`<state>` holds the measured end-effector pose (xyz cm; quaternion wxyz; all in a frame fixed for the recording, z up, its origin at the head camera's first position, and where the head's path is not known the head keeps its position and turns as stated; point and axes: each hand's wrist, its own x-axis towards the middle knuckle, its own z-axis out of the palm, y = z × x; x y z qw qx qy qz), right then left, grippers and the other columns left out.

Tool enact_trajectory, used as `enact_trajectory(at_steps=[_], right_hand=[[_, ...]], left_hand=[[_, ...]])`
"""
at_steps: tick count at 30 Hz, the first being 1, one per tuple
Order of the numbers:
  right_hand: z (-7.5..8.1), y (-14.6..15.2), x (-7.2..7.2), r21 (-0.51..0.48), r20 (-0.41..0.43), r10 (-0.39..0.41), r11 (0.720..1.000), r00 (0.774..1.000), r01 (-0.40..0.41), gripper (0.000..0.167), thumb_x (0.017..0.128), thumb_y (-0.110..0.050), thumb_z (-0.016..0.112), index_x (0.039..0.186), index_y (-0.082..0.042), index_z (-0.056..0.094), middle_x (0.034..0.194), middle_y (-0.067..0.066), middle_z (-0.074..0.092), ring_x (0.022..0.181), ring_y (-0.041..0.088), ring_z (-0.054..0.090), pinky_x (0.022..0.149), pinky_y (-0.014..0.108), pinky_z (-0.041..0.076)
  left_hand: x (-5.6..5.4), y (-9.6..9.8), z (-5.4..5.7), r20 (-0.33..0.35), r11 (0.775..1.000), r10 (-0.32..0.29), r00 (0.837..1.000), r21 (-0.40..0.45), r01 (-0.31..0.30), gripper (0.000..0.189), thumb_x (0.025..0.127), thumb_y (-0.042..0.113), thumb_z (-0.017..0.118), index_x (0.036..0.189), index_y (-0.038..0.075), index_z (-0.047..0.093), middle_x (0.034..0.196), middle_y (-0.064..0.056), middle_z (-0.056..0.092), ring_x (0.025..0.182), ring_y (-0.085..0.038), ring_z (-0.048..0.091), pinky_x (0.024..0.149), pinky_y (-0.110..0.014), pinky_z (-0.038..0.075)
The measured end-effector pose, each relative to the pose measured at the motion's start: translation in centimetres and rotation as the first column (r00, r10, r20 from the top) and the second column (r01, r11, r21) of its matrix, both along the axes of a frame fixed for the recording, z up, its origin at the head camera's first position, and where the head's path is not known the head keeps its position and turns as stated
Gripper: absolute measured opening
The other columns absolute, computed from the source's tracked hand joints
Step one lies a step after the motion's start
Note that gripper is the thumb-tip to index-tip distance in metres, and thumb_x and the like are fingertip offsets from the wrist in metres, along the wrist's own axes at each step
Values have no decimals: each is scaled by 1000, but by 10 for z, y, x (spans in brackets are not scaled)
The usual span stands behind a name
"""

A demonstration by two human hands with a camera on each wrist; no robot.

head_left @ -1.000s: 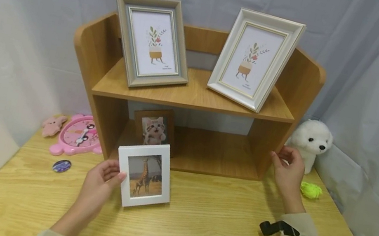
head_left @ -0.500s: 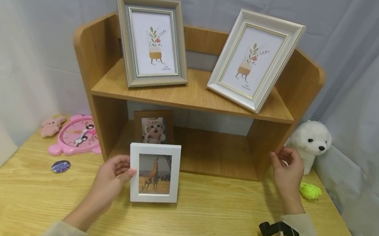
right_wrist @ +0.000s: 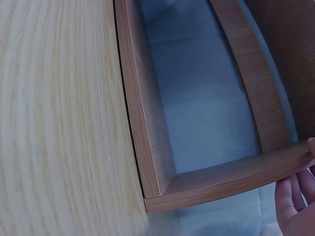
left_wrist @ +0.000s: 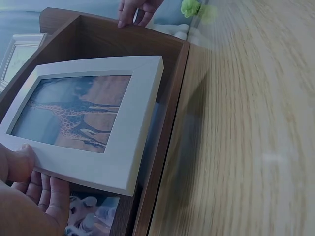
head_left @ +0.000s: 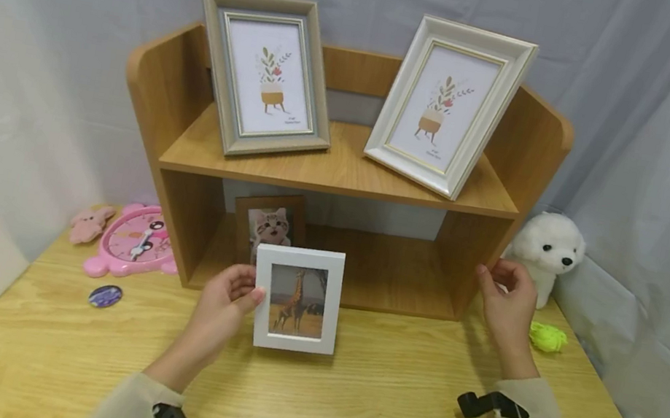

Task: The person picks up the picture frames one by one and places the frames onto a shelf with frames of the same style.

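Observation:
In the head view my left hand [head_left: 218,308] pinches the left edge of a white picture frame [head_left: 297,300] with a giraffe picture, thumb in front and fingers behind. The frame is held upright above the table, before the lower compartment of a wooden desk shelf [head_left: 339,184]. It overlaps the lower part of a brown cat picture frame [head_left: 241,223] standing inside. My right hand [head_left: 507,312] grips the front edge of the shelf's right side panel [right_wrist: 221,184], with the thumb on the inner side and fingers outside, as the right wrist view shows.
On the upper board lean a beige picture frame [head_left: 233,140] and a silver-white one [head_left: 415,167]. Left of the shelf lie a pink clock [head_left: 132,245], a pink plush [head_left: 90,225] and a round badge [head_left: 105,295]. A white toy dog [head_left: 548,245] and a green ball [head_left: 548,338] are at right.
My left hand has carried the giraffe frame rightward and slightly toward the shelf, straightening it from its tilt. The right hand keeps its hold on the side panel.

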<state>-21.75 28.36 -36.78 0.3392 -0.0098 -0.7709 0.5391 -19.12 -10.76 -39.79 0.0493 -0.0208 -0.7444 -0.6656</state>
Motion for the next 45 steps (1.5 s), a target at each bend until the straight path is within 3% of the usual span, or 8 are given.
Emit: enact_trajectory(at_steps=[10, 19, 27, 37, 45], right_hand=[[3, -3, 2, -6, -4, -19, 1000, 1000, 19, 19, 89, 3, 67, 100, 17, 59, 86, 1, 59, 78, 3, 58, 70, 9, 49], [4, 0, 2, -11, 7, -15, 1000, 1000, 15, 19, 89, 3, 67, 99, 16, 58, 87, 1, 58, 78, 3, 59, 69, 9, 49], [6, 0, 3, 7, 20, -26, 1000, 999, 26, 20, 90, 2, 67, 101, 17, 58, 88, 3, 58, 79, 4, 58, 70, 8, 49], [5, -2, 3, 10, 19, -27, 1000, 999, 27, 20, 90, 4, 66, 102, 17, 58, 89, 5, 58, 79, 4, 58, 69, 8, 49], [7, -4, 2, -2, 32, -18, 1000, 999, 18, 20, 90, 4, 66, 101, 17, 57, 91, 10, 58, 80, 3, 57, 70, 8, 49]], left_hand=[[-13, 19, 2, -2, 999, -45, 999, -1, 45, 27, 92, -7, 61, 120, -8, 57, 114, -20, 60, 103, -27, 58, 85, -19, 52], [-26, 36, 6, 20, 996, -75, 997, 51, 73, 27, 92, -9, 60, 119, -7, 57, 113, -19, 60, 101, -25, 57, 85, -23, 53], [-37, 48, 8, 29, 995, -92, 995, 43, 91, 26, 94, -5, 61, 119, -4, 59, 111, -16, 61, 101, -25, 57, 86, -29, 53], [-51, 63, 5, -8, 995, -73, 997, 60, 74, 25, 92, -7, 62, 117, -6, 60, 109, -17, 62, 96, -24, 59, 82, -25, 53], [-62, 74, 7, 17, 987, -68, 998, 146, 65, 26, 93, -7, 61, 119, -7, 59, 110, -18, 62, 96, -23, 59, 81, -25, 53]])
